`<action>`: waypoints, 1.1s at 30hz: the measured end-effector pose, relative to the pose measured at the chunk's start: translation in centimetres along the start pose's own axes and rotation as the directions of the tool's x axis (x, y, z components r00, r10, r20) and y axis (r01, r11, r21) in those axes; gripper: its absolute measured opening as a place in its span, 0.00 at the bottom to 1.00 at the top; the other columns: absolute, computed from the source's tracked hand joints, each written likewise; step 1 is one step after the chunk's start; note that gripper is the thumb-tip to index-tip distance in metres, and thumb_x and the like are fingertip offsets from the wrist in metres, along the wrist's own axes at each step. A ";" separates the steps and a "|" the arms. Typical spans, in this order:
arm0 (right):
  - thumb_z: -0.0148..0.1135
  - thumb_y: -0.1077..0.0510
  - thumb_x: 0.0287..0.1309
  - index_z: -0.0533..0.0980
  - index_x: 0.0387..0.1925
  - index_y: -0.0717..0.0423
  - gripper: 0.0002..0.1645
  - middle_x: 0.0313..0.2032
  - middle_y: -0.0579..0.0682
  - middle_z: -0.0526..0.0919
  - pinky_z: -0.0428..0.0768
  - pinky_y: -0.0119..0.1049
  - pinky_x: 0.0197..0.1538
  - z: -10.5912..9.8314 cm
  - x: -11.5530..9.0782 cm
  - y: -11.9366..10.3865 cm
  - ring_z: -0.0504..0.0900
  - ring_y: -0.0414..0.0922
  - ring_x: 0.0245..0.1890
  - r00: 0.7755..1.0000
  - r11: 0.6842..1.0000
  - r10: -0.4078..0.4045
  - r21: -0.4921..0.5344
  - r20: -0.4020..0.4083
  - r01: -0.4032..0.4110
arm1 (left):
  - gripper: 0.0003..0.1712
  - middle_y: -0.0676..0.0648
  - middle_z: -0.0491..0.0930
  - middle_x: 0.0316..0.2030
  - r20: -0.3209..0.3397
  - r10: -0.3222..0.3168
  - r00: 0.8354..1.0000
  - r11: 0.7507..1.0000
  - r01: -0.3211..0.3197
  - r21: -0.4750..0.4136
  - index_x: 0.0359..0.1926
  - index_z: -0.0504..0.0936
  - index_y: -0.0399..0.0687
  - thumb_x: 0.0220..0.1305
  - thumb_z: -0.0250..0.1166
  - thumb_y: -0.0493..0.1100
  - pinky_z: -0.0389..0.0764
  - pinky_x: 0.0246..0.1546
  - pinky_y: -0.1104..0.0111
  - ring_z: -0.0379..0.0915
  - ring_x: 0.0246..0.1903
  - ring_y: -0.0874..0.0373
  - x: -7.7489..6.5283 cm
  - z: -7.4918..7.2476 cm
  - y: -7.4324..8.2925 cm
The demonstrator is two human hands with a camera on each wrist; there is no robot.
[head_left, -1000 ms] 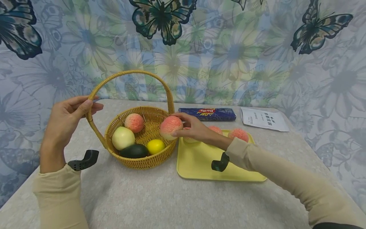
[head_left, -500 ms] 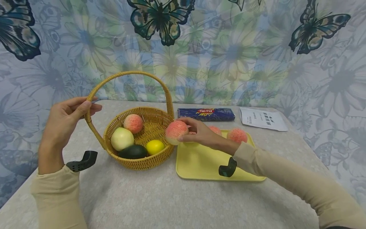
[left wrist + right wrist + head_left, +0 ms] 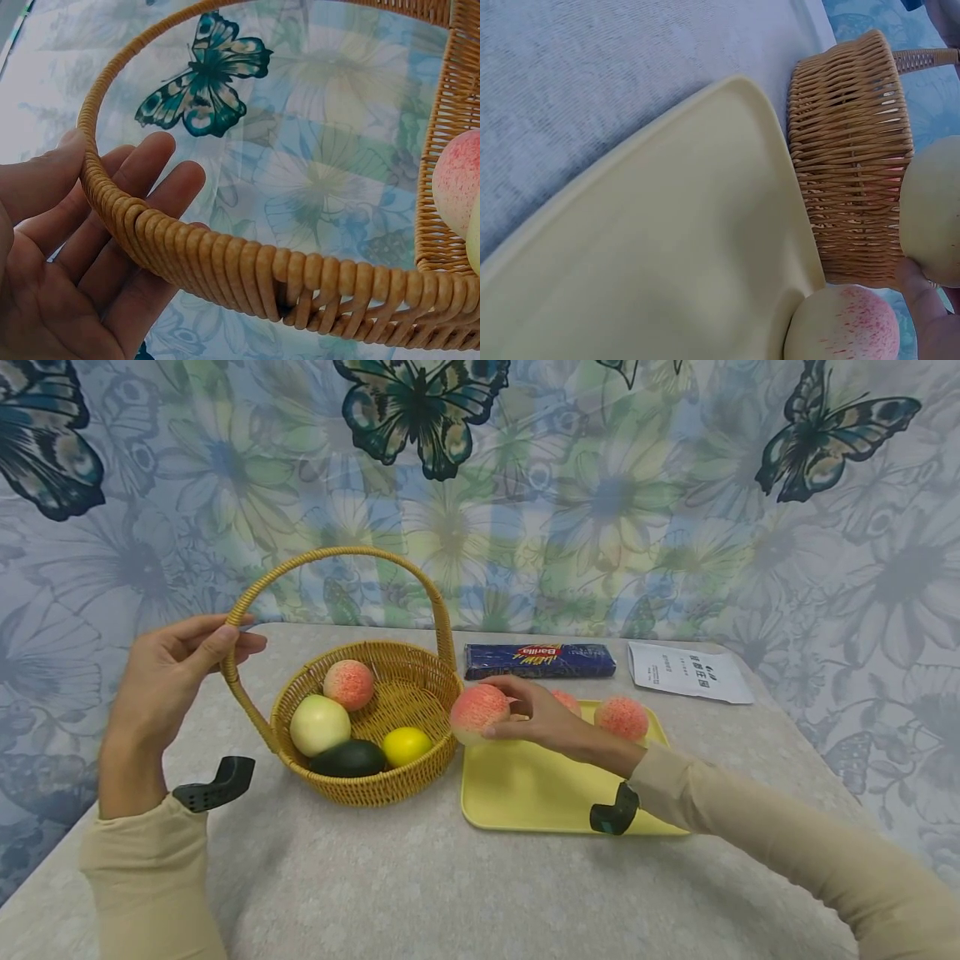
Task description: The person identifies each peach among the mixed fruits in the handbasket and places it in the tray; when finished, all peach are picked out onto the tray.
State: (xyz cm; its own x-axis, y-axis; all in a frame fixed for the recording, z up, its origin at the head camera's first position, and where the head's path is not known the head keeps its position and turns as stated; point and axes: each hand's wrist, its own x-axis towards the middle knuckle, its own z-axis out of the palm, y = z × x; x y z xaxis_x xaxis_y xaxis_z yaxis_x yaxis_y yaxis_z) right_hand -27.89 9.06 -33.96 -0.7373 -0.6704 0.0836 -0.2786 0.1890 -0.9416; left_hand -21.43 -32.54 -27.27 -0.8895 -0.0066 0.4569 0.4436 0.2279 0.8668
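My left hand holds the left side of the arched handle of a wicker basket, thumb in front and fingers behind. Between the thumb and fingers of my right hand is a pink and cream peach, held over the left edge of a yellow tray, just right of the basket. Inside the basket lie another peach, a pale round fruit, a dark green oval fruit and a lemon. In the right wrist view, a peach sits at the tray's edge.
More peaches, one at the right and one partly hidden behind my right hand, rest on the tray's far side. Behind it lie a blue Barilla pack and a white printed packet. A patterned cloth backs the table.
My right hand has moved right with the peach, from over the basket's right rim to over the tray's left side. The left hand stays on the handle.
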 end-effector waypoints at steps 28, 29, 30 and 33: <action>0.70 0.56 0.54 0.63 0.68 0.52 0.42 0.64 0.49 0.69 0.74 0.44 0.56 -0.4 -2.8 3.1 0.74 0.49 0.59 0.998 0.996 0.062 -0.067 0.010 -0.061 | 0.17 0.55 0.87 0.36 0.002 -0.007 1.000 1.000 0.007 -0.029 0.55 0.78 0.36 0.69 0.58 0.40 0.67 0.46 0.81 0.81 0.42 0.67 0.0 0.0 -0.1; 0.70 0.56 0.54 0.63 0.67 0.52 0.41 0.63 0.49 0.70 0.74 0.44 0.56 -0.4 -2.8 3.2 0.74 0.49 0.58 0.998 0.996 0.062 -0.059 0.014 -0.061 | 0.17 0.55 0.87 0.36 0.003 -0.008 1.000 1.000 0.009 -0.027 0.55 0.78 0.36 0.69 0.58 0.40 0.67 0.46 0.81 0.81 0.42 0.67 0.0 0.0 -0.1; 0.70 0.56 0.54 0.64 0.67 0.52 0.40 0.62 0.49 0.71 0.74 0.44 0.56 -0.4 -2.9 3.4 0.75 0.48 0.57 0.998 0.997 0.058 -0.059 0.017 -0.057 | 0.17 0.55 0.87 0.36 0.003 -0.009 1.000 1.000 0.009 -0.026 0.55 0.78 0.36 0.69 0.58 0.40 0.67 0.46 0.81 0.81 0.42 0.67 0.0 0.0 -0.1; 0.69 0.56 0.54 0.65 0.66 0.51 0.38 0.60 0.48 0.73 0.74 0.42 0.56 -0.3 -3.1 3.8 0.76 0.47 0.55 0.998 0.997 0.059 -0.057 0.027 -0.058 | 0.17 0.55 0.87 0.36 0.002 -0.007 1.000 1.000 0.007 -0.023 0.55 0.78 0.36 0.69 0.58 0.40 0.67 0.46 0.81 0.81 0.42 0.67 0.0 0.0 -0.1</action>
State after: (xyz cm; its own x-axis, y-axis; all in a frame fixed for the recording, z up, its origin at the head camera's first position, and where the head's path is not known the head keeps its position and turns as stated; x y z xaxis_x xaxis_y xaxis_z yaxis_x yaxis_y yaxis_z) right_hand -26.80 12.09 -37.73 -0.7353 -0.6775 0.0187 -0.2705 0.2680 -0.9247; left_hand -21.46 -32.53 -27.35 -0.8927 -0.0060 0.4507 0.4400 0.2053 0.8742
